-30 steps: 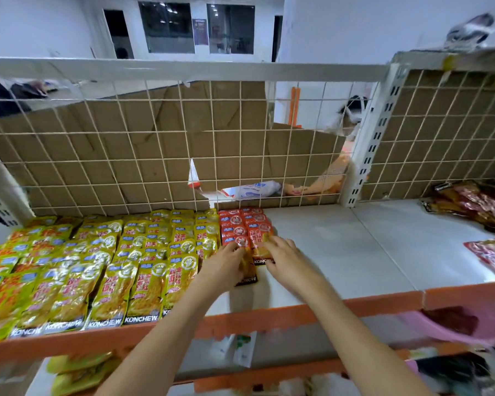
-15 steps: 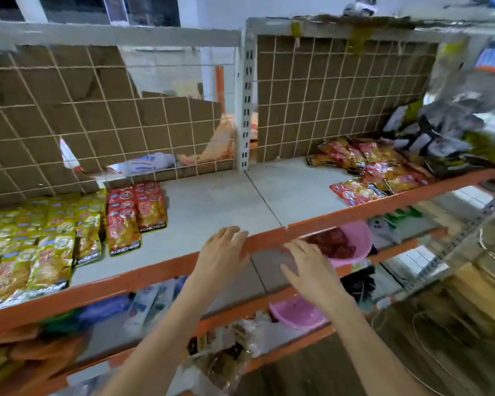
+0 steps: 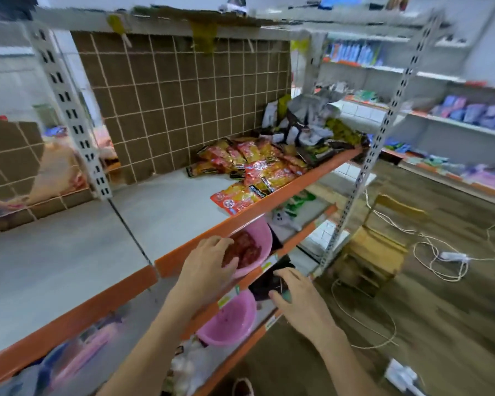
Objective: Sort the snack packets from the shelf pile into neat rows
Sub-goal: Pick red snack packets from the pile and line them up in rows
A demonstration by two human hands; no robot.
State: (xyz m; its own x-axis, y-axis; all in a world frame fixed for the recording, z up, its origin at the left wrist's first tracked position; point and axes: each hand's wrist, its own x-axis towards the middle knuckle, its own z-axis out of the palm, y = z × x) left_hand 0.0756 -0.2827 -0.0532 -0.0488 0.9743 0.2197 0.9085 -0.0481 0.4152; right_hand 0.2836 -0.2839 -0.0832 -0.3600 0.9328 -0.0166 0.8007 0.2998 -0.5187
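Hands [image 3: 209, 264] withdrawn from rows, packets [image 3: 249, 167] jumbled

small shop: slotted metal shelving [image 3: 252, 217] w/ orange edges, snack packets [image 3: 249, 164] piled, stocked racks [image 3: 469, 115] opp.

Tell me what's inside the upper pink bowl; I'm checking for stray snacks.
The upper pink bowl holds dark red pieces, too blurred to identify. The left hand covers its near left side, the orange shelf edge its back.
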